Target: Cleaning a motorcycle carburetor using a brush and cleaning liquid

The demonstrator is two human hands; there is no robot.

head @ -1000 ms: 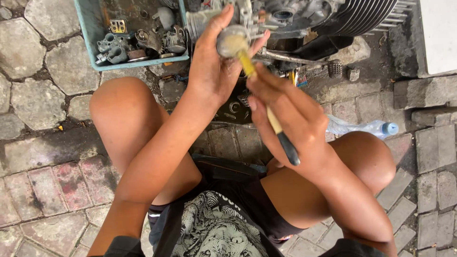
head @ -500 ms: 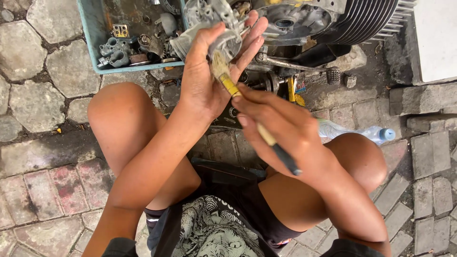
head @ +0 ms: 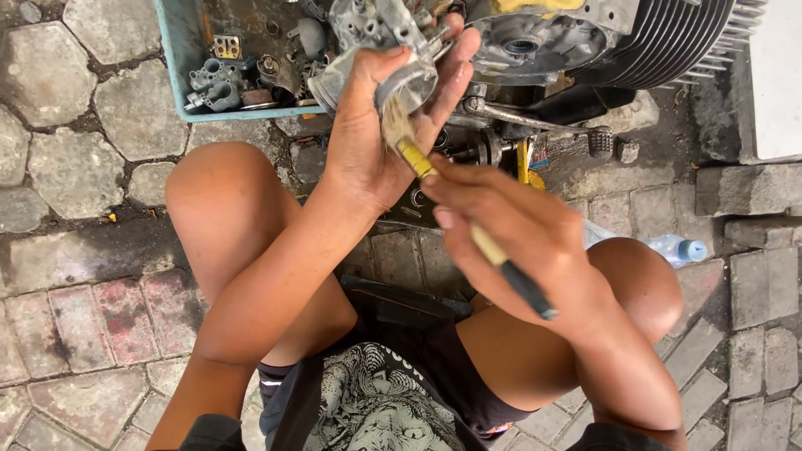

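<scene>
My left hand (head: 380, 125) is raised in front of me, gripping a grey metal carburetor part (head: 393, 50) with the palm toward me. My right hand (head: 522, 225) holds a paintbrush (head: 468, 217) with a yellow ferrule and a dark handle. Its bristles press against the underside of the metal part, just at my left palm. I am squatting, with both bare knees under my arms.
A light blue tray (head: 171, 58) with several small metal parts sits on the paving at top left. A finned engine (head: 635, 38) lies at top right. A plastic bottle with a blue cap (head: 681, 248) rests by my right knee. Stone blocks line the right side.
My left hand has turned the metal part and tilted it higher. The brush has moved along the part, and my right hand has shifted down and right.
</scene>
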